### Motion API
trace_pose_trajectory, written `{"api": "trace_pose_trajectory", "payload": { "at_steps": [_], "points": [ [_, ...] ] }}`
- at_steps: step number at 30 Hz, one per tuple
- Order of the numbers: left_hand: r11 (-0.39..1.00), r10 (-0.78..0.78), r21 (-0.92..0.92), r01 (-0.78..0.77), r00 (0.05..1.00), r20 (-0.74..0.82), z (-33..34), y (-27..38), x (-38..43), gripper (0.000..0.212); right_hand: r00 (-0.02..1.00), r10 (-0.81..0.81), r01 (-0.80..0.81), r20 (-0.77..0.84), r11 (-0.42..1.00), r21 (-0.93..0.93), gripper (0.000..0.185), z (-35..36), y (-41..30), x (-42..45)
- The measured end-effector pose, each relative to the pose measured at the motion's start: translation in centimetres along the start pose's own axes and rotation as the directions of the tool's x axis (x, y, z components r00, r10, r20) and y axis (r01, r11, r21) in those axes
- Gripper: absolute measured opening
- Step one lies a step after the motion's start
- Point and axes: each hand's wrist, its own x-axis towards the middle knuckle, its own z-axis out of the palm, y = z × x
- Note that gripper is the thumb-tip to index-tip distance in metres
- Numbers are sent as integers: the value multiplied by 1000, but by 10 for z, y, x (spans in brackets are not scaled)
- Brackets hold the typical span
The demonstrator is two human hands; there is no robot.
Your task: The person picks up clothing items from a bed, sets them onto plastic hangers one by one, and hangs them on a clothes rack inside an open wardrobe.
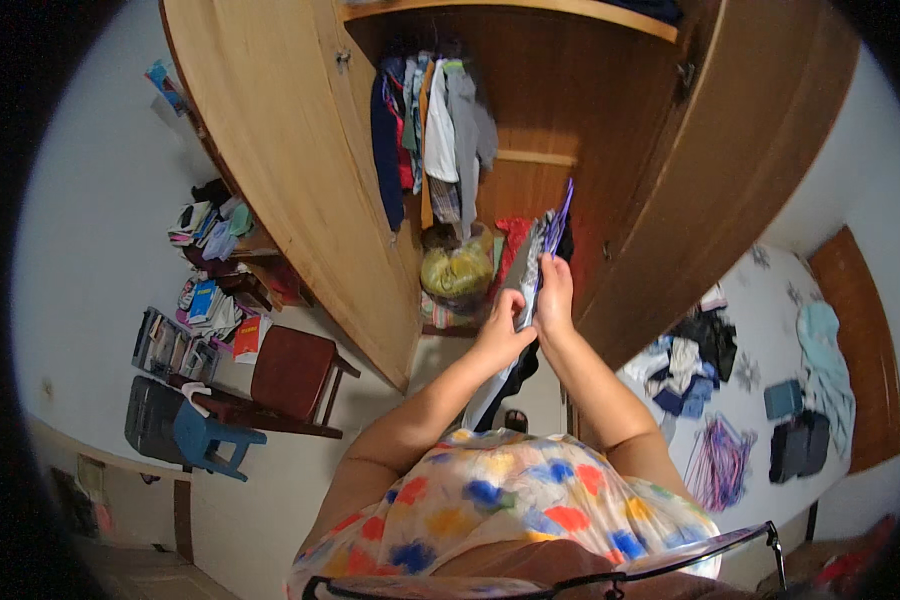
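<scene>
Both my hands are in front of the open wooden wardrobe, on a bunch of hung garments seen nearly edge-on. Purple hangers (559,225) stick out at the top of the bunch, and a grey-white garment (493,390) trails down towards my body with dark cloth beside it. My left hand (504,330) pinches the near left side of the bunch. Higher up on the right, my right hand (556,296) grips it just below the hangers. Left of them, a row of clothes (442,135) hangs inside the wardrobe.
Wardrobe doors stand open at left (292,165) and right (705,187). A yellowish plastic bag (456,271) sits on the wardrobe floor. On the right, the bed (776,330) bears folded clothes and a heap of hangers (720,465). A wooden chair (292,371) and blue stool (210,439) stand left.
</scene>
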Motion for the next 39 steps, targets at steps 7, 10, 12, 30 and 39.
{"api": "trace_pose_trajectory", "payload": {
  "at_steps": [7,10,12,30,39],
  "points": [
    [784,-110,-611,105,993,29,5,-15,89,32,976,144,-164,166,980,116,20,2,-8,90],
    [779,-71,-627,25,996,-49,6,-15,124,34,976,111,-131,186,987,94,21,4,-7,126],
    [741,-95,-672,14,992,-84,1,-14,143,37,971,118,-131,209,990,51,23,3,-6,146],
    [677,9,-728,-110,990,-142,-92,-48,377,37,999,1,-6,33,991,136,30,17,-14,293],
    [703,135,-675,-226,973,-185,-154,-29,491,30,995,-52,62,-80,990,128,26,40,1,335]
  ]
}}
